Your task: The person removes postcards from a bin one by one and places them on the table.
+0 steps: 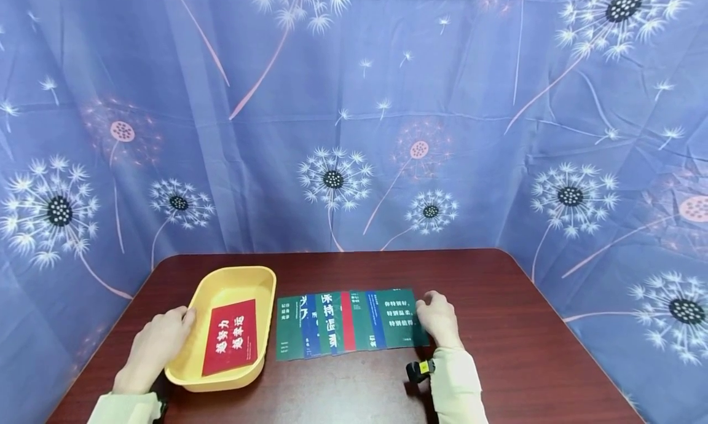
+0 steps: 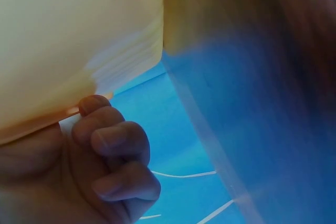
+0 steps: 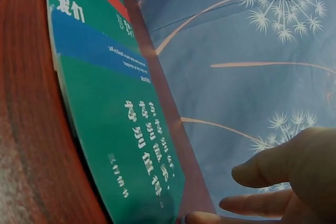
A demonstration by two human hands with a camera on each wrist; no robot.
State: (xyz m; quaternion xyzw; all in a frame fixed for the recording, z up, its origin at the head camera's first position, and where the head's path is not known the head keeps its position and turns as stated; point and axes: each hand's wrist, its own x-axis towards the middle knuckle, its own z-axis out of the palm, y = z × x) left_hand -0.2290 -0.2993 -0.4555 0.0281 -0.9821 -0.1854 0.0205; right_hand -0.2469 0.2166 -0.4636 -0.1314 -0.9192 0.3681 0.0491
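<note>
A shallow yellow plastic tray [image 1: 239,284] stands at the left of the table with a red card [image 1: 244,345] with white writing lying in it. My left hand [image 1: 149,345] grips the tray's left rim; in the left wrist view its curled fingers [image 2: 126,140] lie against the tray wall [image 2: 68,35]. To the right of the tray lies a row of overlapping green, blue and red cards. At its right end is a green card [image 1: 399,329], with my right hand [image 1: 439,321] beside its edge. In the right wrist view, the thumb [image 3: 268,166] stands apart from the green card [image 3: 105,124].
The dark red-brown table [image 1: 520,350] has rounded far corners. A blue curtain [image 1: 470,104] with dandelion prints hangs behind it and along both sides. A black band device with a yellow label [image 1: 424,367] sits at the right wrist.
</note>
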